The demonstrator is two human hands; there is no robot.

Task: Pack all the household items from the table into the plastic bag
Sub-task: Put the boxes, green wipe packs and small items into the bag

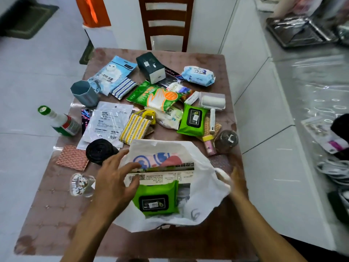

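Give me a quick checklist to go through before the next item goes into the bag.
1. Bag mouth open: ok, the right hand holds its edge out.
2. Left hand free to pick: ok, fingers spread over the bag, holding nothing.
3. Room in the bag: ok, one green wipes pack and a flat packet lie inside.
4. Next item within reach: ok, the black roll sits by the left hand.
5. Spray bottle safe at the table edge: not ok, it overhangs.
6. Right hand's grip firm: cannot tell, blurred.
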